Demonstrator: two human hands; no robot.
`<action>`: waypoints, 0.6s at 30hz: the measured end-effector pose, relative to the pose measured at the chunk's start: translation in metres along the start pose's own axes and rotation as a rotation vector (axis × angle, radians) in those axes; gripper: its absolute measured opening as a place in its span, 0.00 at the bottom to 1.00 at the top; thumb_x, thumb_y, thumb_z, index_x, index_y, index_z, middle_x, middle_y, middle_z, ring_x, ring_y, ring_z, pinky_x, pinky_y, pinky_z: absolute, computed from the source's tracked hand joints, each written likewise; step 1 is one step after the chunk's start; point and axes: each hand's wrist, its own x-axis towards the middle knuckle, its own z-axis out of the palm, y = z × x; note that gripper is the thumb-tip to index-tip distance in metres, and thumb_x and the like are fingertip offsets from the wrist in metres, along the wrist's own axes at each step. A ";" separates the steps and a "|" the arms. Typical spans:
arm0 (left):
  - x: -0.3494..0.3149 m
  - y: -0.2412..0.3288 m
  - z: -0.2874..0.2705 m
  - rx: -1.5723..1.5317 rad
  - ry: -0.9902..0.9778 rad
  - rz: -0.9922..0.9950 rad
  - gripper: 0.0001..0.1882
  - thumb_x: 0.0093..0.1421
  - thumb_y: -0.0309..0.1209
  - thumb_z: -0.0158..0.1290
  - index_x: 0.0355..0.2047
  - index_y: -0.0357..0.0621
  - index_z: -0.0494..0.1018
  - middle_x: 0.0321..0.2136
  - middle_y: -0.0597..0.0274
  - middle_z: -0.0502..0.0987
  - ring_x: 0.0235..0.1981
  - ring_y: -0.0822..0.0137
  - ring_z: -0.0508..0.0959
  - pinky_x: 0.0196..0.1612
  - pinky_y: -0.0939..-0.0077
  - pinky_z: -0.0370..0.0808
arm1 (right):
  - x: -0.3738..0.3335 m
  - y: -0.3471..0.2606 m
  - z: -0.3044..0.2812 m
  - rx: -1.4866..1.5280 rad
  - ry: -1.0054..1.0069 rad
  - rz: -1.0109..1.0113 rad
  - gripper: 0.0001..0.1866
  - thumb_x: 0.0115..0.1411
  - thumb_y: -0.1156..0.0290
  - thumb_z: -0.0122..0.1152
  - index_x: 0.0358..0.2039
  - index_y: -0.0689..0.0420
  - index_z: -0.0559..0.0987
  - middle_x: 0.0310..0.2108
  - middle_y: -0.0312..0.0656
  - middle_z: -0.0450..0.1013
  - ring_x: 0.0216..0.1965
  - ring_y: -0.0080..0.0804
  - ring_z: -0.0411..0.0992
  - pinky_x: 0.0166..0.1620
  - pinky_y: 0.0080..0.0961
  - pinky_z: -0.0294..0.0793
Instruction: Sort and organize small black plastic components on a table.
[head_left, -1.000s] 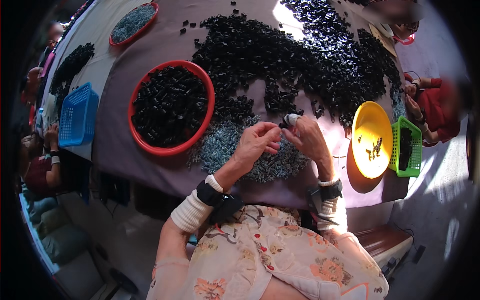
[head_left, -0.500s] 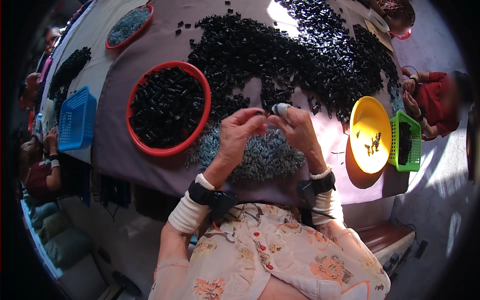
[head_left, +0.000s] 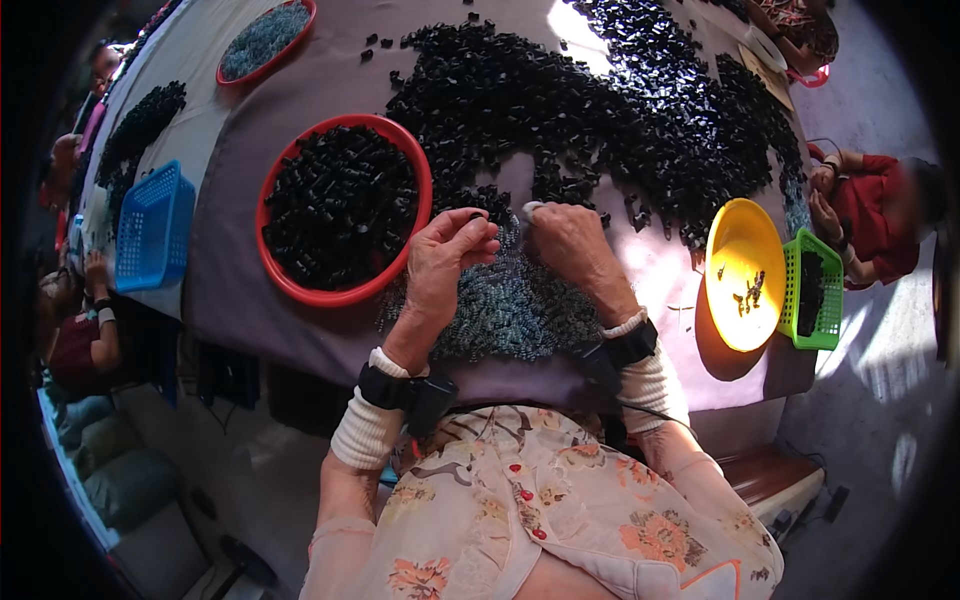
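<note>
My left hand (head_left: 445, 255) is closed in a pinch on a small black plastic piece (head_left: 477, 216), near the right rim of a red basin (head_left: 428, 200) heaped with similar black pieces (head_left: 340, 205). My right hand (head_left: 578, 248) is a little to the right, with its fingers curled down at the top of a pile of small silvery-blue metal pieces like springs (head_left: 490, 315). A white wrap (head_left: 531, 209) covers one of its fingertips. What the right fingers hold, if anything, is hidden. A gap separates the two hands.
A large heap of black pieces (head_left: 560, 100) spreads over the cloth-covered table. At the right stand a yellow basin (head_left: 735, 235) with a few pieces and a green basket (head_left: 828, 310). A blue basket (head_left: 155, 230) stands left. Other people sit around, one in red sleeves (head_left: 885, 190).
My hands were close together, fingertips nearly meeting; now they are apart. The left has moved left with the black piece, and the right has turned down toward the silvery pile.
</note>
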 end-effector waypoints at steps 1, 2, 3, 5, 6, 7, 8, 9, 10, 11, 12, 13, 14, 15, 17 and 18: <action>0.001 -0.001 -0.001 0.019 -0.008 -0.004 0.11 0.60 0.29 0.53 0.41 0.36 0.72 0.33 0.57 0.78 0.31 0.70 0.79 0.34 0.79 0.78 | -0.005 0.005 0.001 0.034 0.039 0.055 0.03 0.50 0.76 0.52 0.26 0.57 0.74 0.26 0.45 0.72 0.28 0.45 0.73 0.29 0.38 0.72; 0.001 -0.002 -0.002 0.039 -0.017 -0.009 0.12 0.61 0.30 0.52 0.42 0.36 0.72 0.34 0.56 0.78 0.32 0.69 0.79 0.36 0.77 0.78 | -0.010 0.011 0.000 0.067 0.078 0.111 0.04 0.49 0.77 0.53 0.28 0.57 0.73 0.26 0.46 0.72 0.29 0.46 0.72 0.29 0.38 0.71; 0.001 -0.003 -0.002 0.036 -0.014 -0.009 0.12 0.61 0.30 0.52 0.42 0.36 0.72 0.34 0.56 0.78 0.32 0.69 0.79 0.36 0.77 0.78 | -0.014 0.015 -0.002 0.077 0.087 0.108 0.05 0.50 0.76 0.53 0.30 0.57 0.73 0.26 0.45 0.72 0.29 0.47 0.72 0.30 0.38 0.71; 0.002 -0.005 0.001 0.059 -0.025 -0.038 0.12 0.61 0.30 0.52 0.42 0.36 0.72 0.35 0.57 0.78 0.34 0.69 0.79 0.36 0.77 0.78 | -0.020 0.016 -0.004 0.112 0.114 0.090 0.05 0.50 0.76 0.54 0.30 0.57 0.74 0.26 0.45 0.72 0.28 0.46 0.72 0.30 0.38 0.71; 0.002 -0.006 0.002 0.058 -0.026 -0.040 0.12 0.61 0.30 0.52 0.42 0.36 0.72 0.35 0.57 0.78 0.34 0.69 0.79 0.36 0.77 0.78 | -0.021 0.015 -0.006 0.148 0.143 0.070 0.06 0.50 0.75 0.55 0.30 0.57 0.74 0.26 0.44 0.71 0.28 0.46 0.72 0.30 0.37 0.72; 0.002 -0.006 0.003 0.076 -0.041 -0.056 0.12 0.61 0.30 0.52 0.42 0.36 0.72 0.36 0.57 0.78 0.35 0.69 0.79 0.37 0.77 0.78 | -0.021 0.014 -0.006 0.147 0.144 0.074 0.06 0.50 0.75 0.55 0.30 0.57 0.74 0.26 0.44 0.71 0.28 0.46 0.72 0.30 0.37 0.72; 0.002 -0.007 0.004 0.093 -0.055 -0.072 0.12 0.61 0.30 0.51 0.42 0.36 0.72 0.38 0.57 0.77 0.36 0.68 0.79 0.37 0.77 0.78 | -0.019 0.011 -0.005 0.181 0.150 0.064 0.04 0.50 0.74 0.54 0.29 0.57 0.74 0.24 0.43 0.71 0.27 0.45 0.72 0.29 0.38 0.72; 0.002 -0.008 0.005 0.095 -0.058 -0.073 0.12 0.61 0.30 0.51 0.42 0.36 0.72 0.38 0.57 0.77 0.36 0.68 0.79 0.37 0.77 0.78 | -0.017 0.008 -0.005 0.215 0.158 0.053 0.03 0.51 0.74 0.54 0.28 0.56 0.74 0.23 0.43 0.71 0.26 0.44 0.73 0.28 0.38 0.72; 0.002 -0.010 0.004 0.101 -0.077 -0.073 0.12 0.61 0.30 0.51 0.42 0.36 0.72 0.39 0.57 0.77 0.37 0.68 0.78 0.38 0.77 0.78 | -0.013 0.003 -0.004 0.218 0.158 0.051 0.03 0.51 0.74 0.54 0.28 0.56 0.74 0.23 0.43 0.71 0.26 0.44 0.73 0.28 0.38 0.72; 0.001 -0.012 0.004 0.106 -0.097 -0.073 0.12 0.61 0.30 0.51 0.42 0.36 0.72 0.40 0.57 0.76 0.38 0.68 0.78 0.38 0.77 0.78 | -0.009 -0.002 -0.004 0.205 0.128 -0.002 0.03 0.51 0.73 0.54 0.27 0.56 0.74 0.23 0.43 0.71 0.26 0.44 0.73 0.28 0.38 0.73; 0.001 -0.013 0.004 0.109 -0.094 -0.072 0.12 0.61 0.30 0.51 0.42 0.36 0.72 0.40 0.57 0.76 0.38 0.68 0.78 0.38 0.77 0.78 | -0.007 -0.005 -0.004 0.192 0.098 -0.056 0.03 0.51 0.73 0.54 0.27 0.56 0.74 0.23 0.42 0.71 0.27 0.44 0.73 0.28 0.38 0.73; 0.002 -0.014 0.005 0.103 -0.086 -0.081 0.12 0.60 0.30 0.53 0.41 0.36 0.73 0.37 0.60 0.76 0.36 0.71 0.78 0.37 0.78 0.77 | -0.004 -0.005 0.000 0.162 0.085 -0.069 0.03 0.51 0.72 0.54 0.26 0.57 0.74 0.23 0.43 0.71 0.27 0.44 0.73 0.28 0.38 0.73; 0.002 -0.014 0.005 0.096 -0.078 -0.090 0.11 0.59 0.30 0.54 0.40 0.36 0.74 0.34 0.63 0.76 0.35 0.73 0.77 0.36 0.80 0.77 | -0.005 -0.002 0.000 0.162 0.087 -0.067 0.03 0.51 0.72 0.54 0.26 0.57 0.74 0.23 0.43 0.71 0.27 0.44 0.73 0.28 0.38 0.73; 0.002 -0.013 0.004 0.098 -0.080 -0.091 0.11 0.59 0.30 0.54 0.40 0.36 0.74 0.34 0.63 0.76 0.35 0.73 0.77 0.36 0.80 0.77 | -0.007 0.002 -0.003 0.136 0.047 0.001 0.03 0.51 0.72 0.54 0.25 0.57 0.74 0.24 0.43 0.72 0.28 0.44 0.74 0.29 0.38 0.73; 0.001 -0.012 0.003 0.114 -0.084 -0.109 0.11 0.59 0.30 0.54 0.39 0.37 0.74 0.34 0.64 0.76 0.35 0.73 0.77 0.37 0.80 0.77 | -0.013 0.009 -0.012 0.138 -0.029 0.139 0.05 0.50 0.72 0.55 0.27 0.58 0.76 0.28 0.46 0.74 0.31 0.46 0.74 0.33 0.39 0.73; 0.000 -0.013 0.003 0.114 -0.083 -0.110 0.11 0.59 0.30 0.54 0.39 0.37 0.74 0.34 0.64 0.76 0.35 0.73 0.77 0.37 0.80 0.77 | -0.016 0.012 -0.016 0.138 -0.031 0.139 0.05 0.50 0.72 0.55 0.27 0.58 0.76 0.28 0.46 0.74 0.31 0.46 0.74 0.33 0.39 0.73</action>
